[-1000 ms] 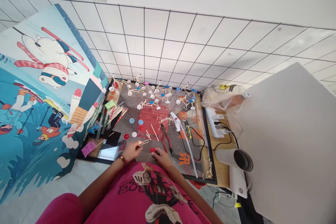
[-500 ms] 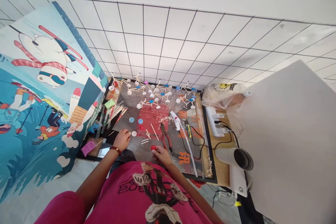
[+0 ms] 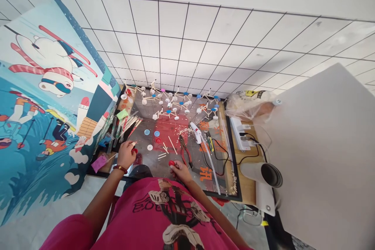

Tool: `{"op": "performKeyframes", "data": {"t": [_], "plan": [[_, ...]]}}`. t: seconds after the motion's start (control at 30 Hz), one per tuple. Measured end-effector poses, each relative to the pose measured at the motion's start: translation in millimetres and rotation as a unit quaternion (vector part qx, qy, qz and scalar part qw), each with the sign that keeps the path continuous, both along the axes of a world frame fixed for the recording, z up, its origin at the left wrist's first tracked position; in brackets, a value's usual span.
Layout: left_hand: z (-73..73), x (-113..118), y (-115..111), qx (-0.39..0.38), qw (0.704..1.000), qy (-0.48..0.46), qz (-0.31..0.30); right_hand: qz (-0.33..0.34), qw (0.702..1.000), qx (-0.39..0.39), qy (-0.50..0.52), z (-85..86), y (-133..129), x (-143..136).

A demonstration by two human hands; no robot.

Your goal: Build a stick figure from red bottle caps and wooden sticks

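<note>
My left hand (image 3: pixel 125 156) is at the table's left front, fingers closed around a small red round piece (image 3: pixel 134 151) that they partly hide. Near the front edge, my right hand (image 3: pixel 181 172) pinches a red bottle cap (image 3: pixel 171 163). Between and beyond the hands lie a white disc (image 3: pixel 150 147), two blue discs (image 3: pixel 157 134) and a red disc (image 3: pixel 158 140). Short wooden sticks (image 3: pixel 162 156) rest beside red-handled pliers (image 3: pixel 184 152). A white glue gun (image 3: pixel 195 133) lies to their right.
Several stick-and-wheel models (image 3: pixel 168 113) line the table's back. Bundled sticks (image 3: pixel 130 124) and a green block (image 3: pixel 122 114) sit left. On the right are a yellow cutter (image 3: pixel 210 145), cables, a power strip (image 3: pixel 240 134) and stacked cups (image 3: pixel 263 175).
My left hand has moved left, away from the white disc, and a red piece now shows at its fingers. The right hand still holds its red cap in nearly the same place.
</note>
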State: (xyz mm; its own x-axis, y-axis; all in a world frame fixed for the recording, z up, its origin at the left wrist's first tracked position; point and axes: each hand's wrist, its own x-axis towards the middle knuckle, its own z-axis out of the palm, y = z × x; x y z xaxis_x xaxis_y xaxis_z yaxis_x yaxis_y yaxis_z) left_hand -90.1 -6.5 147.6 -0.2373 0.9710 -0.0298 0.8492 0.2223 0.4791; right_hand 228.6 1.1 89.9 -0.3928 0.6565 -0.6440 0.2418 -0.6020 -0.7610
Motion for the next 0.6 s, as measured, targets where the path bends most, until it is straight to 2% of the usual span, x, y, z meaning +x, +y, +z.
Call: {"op": "performKeyframes", "data": {"t": [0.2,0.37,0.47,0.6], "plan": [[4.9,4,-13,-0.043,0.995,-0.079,-0.034,0.002,1.000,0.004,-0.001,3.7,0,0],[2.4,12,-15,-0.046,0.973,-0.225,0.015,0.006,1.000,0.008,-0.008,6.2,0,1],[0.7,25,-14,-0.052,0.933,-0.350,0.059,0.022,1.000,0.012,0.002,11.2,3,0],[-2.1,52,-9,-0.091,0.841,-0.526,0.087,0.049,0.998,0.035,0.032,20.2,10,-10]]}}
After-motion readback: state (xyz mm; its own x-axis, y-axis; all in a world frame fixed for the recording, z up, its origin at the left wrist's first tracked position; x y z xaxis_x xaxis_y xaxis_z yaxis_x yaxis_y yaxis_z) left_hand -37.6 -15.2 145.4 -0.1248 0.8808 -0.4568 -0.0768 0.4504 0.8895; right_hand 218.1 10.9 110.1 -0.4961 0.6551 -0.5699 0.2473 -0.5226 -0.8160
